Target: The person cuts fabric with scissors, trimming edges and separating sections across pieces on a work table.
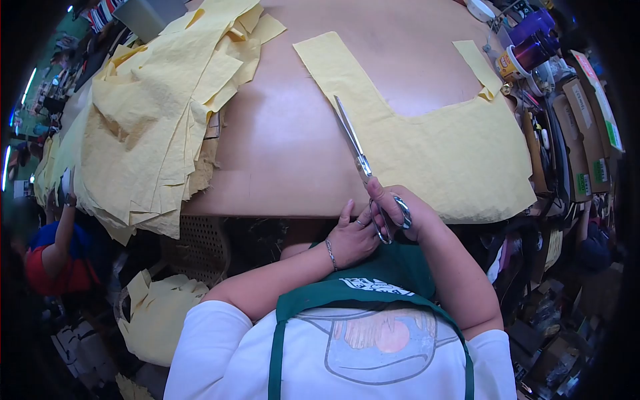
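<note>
In the head view my right hand [407,212] is closed round the handles of a pair of long metal scissors [359,157]. The blades are together and point away from me, with the tip at the left edge of a yellow fabric piece [437,150]. This piece lies flat on the table and has a wide curved cut-out. Just left of the handles is my left hand [353,241], thumb raised and fingers stretched toward the scissors. Its fingertips are partly hidden there, so contact is unclear. It wears a ring and a bracelet.
A large layered pile of yellow fabric [157,127] covers the left of the brown table [267,147]. More yellow pieces [163,317] rest on a chair [197,250]. Cups, a purple bottle [533,50] and cardboard boxes [577,133] crowd the right. Another person [57,257] is at far left.
</note>
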The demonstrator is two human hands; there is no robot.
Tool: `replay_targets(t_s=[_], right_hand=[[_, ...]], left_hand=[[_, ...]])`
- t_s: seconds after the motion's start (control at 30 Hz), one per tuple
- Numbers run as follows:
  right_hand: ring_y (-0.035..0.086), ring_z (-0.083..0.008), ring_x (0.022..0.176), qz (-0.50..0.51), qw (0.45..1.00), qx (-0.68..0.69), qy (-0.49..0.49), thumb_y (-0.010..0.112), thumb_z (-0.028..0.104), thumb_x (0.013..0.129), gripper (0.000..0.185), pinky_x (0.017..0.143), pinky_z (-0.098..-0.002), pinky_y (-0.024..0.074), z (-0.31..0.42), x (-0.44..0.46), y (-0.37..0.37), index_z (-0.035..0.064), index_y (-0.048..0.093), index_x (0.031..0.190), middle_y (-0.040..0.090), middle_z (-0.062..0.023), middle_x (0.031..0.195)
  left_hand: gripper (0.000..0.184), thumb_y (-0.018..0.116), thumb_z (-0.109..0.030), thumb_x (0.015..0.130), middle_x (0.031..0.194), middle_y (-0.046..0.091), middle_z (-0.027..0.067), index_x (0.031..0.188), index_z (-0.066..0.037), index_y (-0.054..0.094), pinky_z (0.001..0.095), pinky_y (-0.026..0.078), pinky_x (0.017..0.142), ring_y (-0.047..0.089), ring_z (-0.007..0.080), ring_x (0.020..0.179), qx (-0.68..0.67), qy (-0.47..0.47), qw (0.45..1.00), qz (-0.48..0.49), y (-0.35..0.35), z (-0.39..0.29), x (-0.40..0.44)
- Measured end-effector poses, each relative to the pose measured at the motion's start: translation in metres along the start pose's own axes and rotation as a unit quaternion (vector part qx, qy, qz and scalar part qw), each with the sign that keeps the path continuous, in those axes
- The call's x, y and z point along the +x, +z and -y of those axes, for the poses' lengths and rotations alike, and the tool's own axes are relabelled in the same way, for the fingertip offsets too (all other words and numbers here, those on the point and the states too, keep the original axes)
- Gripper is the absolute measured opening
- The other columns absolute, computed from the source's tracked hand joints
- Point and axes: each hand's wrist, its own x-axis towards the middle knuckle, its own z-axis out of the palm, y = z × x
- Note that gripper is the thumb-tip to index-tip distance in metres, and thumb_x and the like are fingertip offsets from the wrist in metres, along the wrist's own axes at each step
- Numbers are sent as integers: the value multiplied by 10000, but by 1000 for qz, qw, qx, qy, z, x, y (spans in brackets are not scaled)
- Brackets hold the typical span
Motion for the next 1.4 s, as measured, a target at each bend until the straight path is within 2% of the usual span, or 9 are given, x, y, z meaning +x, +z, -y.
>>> replay_targets(t_s=[0.1, 0.2, 0.3, 0.4, 0.63, 0.73, 1.03, 1.13, 1.4], right_hand=[[493, -119, 441, -5, 1000, -14, -8, 449, 733, 662, 725, 417, -233, 406, 5, 2, 0, 15, 530, 615, 492, -45, 528], [487, -130, 424, -16, 1000, -7, -15, 432, 707, 695, 688, 401, -242, 407, 6, 5, 0, 30, 497, 597, 476, -52, 514], [478, -127, 413, -15, 999, -28, -24, 437, 687, 709, 660, 387, -241, 401, 3, 8, -4, 39, 481, 593, 463, -48, 507], [469, -116, 410, -14, 998, -50, -26, 456, 676, 707, 649, 381, -236, 391, -3, 11, -11, 37, 484, 596, 456, -38, 505], [487, -151, 402, -38, 991, -121, -43, 430, 740, 668, 764, 410, -264, 402, -1, 11, -14, -8, 530, 551, 486, -81, 461], [462, -113, 402, -25, 993, -115, -30, 486, 673, 697, 659, 382, -231, 374, 8, 7, -10, 22, 493, 595, 467, -34, 496], [463, -113, 403, -45, 995, -81, -22, 509, 675, 679, 652, 368, -237, 366, 7, 20, -8, 31, 483, 584, 462, -35, 493], [523, -174, 421, -48, 989, -136, -45, 422, 761, 648, 810, 405, -275, 418, 6, 21, -10, -37, 538, 572, 506, -104, 460], [528, -182, 428, -49, 986, -155, -48, 414, 777, 632, 820, 421, -283, 427, 4, 23, -12, -30, 534, 550, 503, -117, 456]], left_hand=[[340, 520, -298, 727, 1209, 423, 32, 1054, -213, 561, 552, 57, 987, 155, 284, 1279, -5, -2, 1000, 14, -1, -1, 0], [304, 462, -285, 749, 1149, 467, -14, 1027, -218, 565, 536, 71, 986, 221, 225, 1267, 0, 0, 1000, -3, -4, 1, 2], [260, 533, -286, 709, 1137, 460, -11, 956, -230, 596, 509, 68, 998, 257, 196, 1233, -5, -2, 1000, -3, -4, 3, 3], [246, 523, -290, 705, 1141, 459, -21, 936, -240, 595, 478, 64, 1003, 283, 166, 1218, -3, -7, 1000, -6, -5, 3, 5], [279, 499, -290, 707, 1166, 448, -15, 968, -249, 589, 460, 43, 1008, 270, 174, 1227, 18, -7, 1000, -18, -2, 3, 4], [305, 490, -285, 716, 1183, 439, -17, 1005, -248, 580, 453, 31, 1012, 248, 180, 1241, 15, -9, 1000, -17, -1, 2, 3], [431, 480, -282, 720, 1252, 398, -18, 1148, -248, 516, 450, -12, 1019, 208, 190, 1271, 27, -3, 1000, 6, 0, 3, 1], [431, 477, -282, 719, 1256, 396, -13, 1146, -249, 518, 452, -21, 1019, 210, 190, 1272, 25, -1, 1000, 4, 2, 3, 0], [420, 469, -275, 723, 1279, 379, 2, 1138, -244, 526, 465, -38, 1013, 194, 194, 1282, 25, -2, 1000, 7, 5, 2, -1]])
